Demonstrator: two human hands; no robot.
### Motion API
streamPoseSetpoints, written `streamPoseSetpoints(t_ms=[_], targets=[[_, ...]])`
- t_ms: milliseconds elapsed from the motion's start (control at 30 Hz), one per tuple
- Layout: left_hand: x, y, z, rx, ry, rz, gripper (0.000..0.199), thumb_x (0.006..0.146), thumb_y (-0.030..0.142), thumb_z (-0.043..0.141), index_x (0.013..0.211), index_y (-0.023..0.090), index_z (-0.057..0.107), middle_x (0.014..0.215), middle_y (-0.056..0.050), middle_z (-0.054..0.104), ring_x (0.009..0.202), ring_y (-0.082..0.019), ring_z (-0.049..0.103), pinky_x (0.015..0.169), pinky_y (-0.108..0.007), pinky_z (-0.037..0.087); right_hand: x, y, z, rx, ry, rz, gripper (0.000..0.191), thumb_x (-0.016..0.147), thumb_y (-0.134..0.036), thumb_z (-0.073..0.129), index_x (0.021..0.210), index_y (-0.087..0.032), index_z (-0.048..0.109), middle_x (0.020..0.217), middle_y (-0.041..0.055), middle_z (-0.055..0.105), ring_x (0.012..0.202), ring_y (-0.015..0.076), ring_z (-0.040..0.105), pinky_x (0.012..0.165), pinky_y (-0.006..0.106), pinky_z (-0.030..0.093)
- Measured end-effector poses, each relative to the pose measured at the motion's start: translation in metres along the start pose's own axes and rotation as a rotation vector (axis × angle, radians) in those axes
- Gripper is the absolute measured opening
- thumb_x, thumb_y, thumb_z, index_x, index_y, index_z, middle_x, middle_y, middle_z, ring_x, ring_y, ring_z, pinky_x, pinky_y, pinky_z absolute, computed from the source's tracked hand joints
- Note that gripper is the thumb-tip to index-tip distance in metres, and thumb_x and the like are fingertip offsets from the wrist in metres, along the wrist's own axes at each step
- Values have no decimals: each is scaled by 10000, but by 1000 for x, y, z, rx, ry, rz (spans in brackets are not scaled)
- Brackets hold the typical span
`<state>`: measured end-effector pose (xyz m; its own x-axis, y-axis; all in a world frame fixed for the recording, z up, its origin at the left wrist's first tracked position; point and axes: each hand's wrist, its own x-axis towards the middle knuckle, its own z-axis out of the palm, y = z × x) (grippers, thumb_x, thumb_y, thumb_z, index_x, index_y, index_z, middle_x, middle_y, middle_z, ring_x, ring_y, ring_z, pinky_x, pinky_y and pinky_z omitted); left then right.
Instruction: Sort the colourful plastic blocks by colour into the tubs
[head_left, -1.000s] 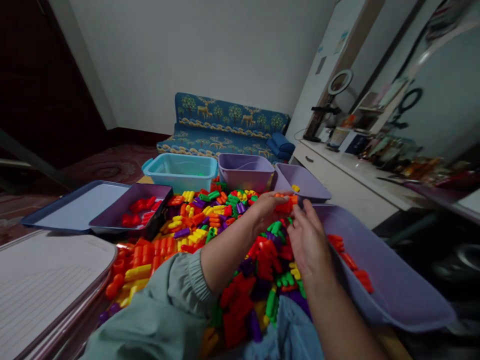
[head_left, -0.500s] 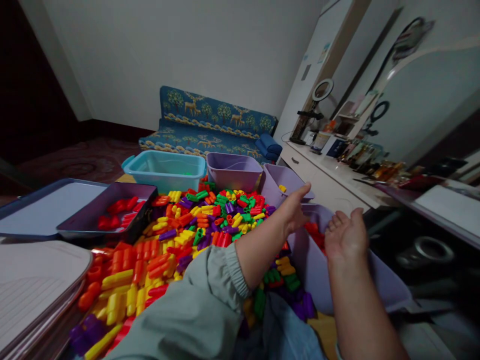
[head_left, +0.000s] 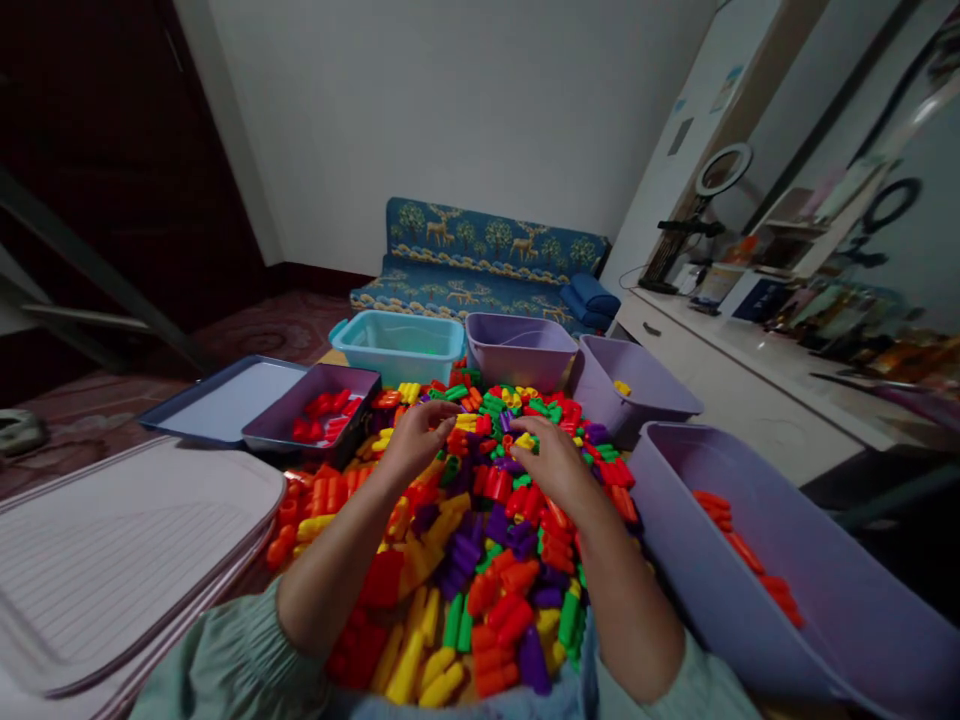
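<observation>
A broad pile of tube-shaped plastic building blocks (head_left: 491,485) in red, orange, yellow, green and purple spreads in front of me. My left hand (head_left: 420,437) is over the middle of the pile, its thumb apart from the stretched fingers, close to some yellow blocks. Across from it, my right hand (head_left: 553,460) hovers with bent, parted fingers beside purple and yellow blocks. Both palms face inward with a gap between them. I see nothing held in either hand, though some fingertips blend into the blocks behind. To the right, a large purple bin (head_left: 750,580) contains several orange-red blocks (head_left: 780,592).
Behind the pile stand a light-blue tub (head_left: 401,342), a purple bin (head_left: 521,348) and another purple bin (head_left: 637,390) with yellow blocks. At left are a dark tray (head_left: 262,440) holding red blocks, a blue-rimmed lid (head_left: 225,400) and stacked pale lids (head_left: 135,550). A patterned sofa (head_left: 487,260) is beyond.
Both hands have left the large purple bin at the right and come back over the middle of the pile. My view has turned, so the bins appear differently placed.
</observation>
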<state>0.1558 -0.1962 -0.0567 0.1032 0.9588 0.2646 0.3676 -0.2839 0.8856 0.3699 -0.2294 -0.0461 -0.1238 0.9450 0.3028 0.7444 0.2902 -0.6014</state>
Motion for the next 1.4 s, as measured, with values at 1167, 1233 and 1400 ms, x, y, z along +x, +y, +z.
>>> streamPoseSetpoints(t_ms=[1167,1233,1400], targets=[[-19,-8,3,-500,-116,-381,525,686,371,779,1094,176,513,776,-32,687,594,-152,663,536,-240,505,-6,-4,33,651,42,207,340,783,-492,626,892,-172,657,760,32,686,635,171,616,537,271,493],[-20,-10,6,-549,-170,-378,530,669,391,795,1082,163,554,797,-45,699,587,-138,656,533,-229,506,-8,-11,39,817,11,279,375,728,-493,685,918,-172,649,734,16,684,552,146,595,482,263,499],[-24,-8,8,-581,-286,-316,613,690,420,767,1223,161,611,761,-9,679,596,-109,628,574,-225,519,-10,-17,46,979,-12,335,433,606,-372,809,966,-181,661,801,2,706,551,129,626,531,277,562]])
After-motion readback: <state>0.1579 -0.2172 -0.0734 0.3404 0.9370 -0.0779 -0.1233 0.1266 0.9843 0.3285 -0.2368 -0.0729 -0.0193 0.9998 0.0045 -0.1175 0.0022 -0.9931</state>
